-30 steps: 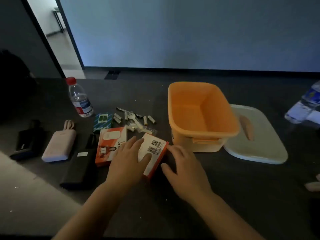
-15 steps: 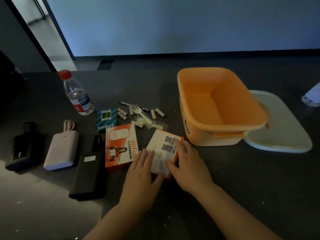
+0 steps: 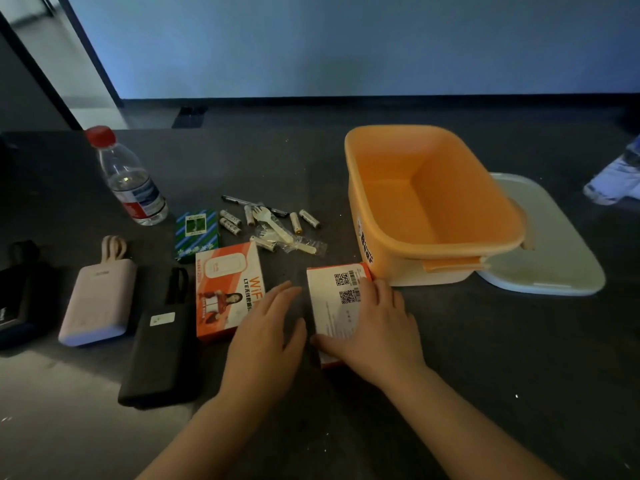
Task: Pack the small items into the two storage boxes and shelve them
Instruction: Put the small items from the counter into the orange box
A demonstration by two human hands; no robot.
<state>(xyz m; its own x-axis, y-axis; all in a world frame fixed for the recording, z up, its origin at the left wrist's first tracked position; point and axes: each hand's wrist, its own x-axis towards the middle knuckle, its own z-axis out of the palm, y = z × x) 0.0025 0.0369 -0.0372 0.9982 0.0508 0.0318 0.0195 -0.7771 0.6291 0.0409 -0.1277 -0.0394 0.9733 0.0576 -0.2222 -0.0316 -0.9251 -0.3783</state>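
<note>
An empty orange storage box (image 3: 429,206) stands open on the dark table, its white lid (image 3: 550,244) lying beside it on the right. My right hand (image 3: 374,327) grips a white-and-orange carton with QR codes (image 3: 330,306), thumb along its near left edge, just in front of the box. My left hand (image 3: 266,337) lies flat with straight fingers between this carton and a second orange WiFi carton (image 3: 225,285), its fingertips touching the latter. Several batteries (image 3: 235,220), a pen and wrapped plastic cutlery (image 3: 284,233) are scattered behind.
A water bottle (image 3: 130,181) stands at the back left. A green packet (image 3: 197,233), a pink power bank (image 3: 98,299), a black power bank (image 3: 162,351) and a black device (image 3: 20,296) lie left. Another bottle (image 3: 616,178) lies at the right edge.
My right hand has pulled the QR-code carton rightwards, closer to the orange box. My left hand has come off that carton and now lies flat beside it.
</note>
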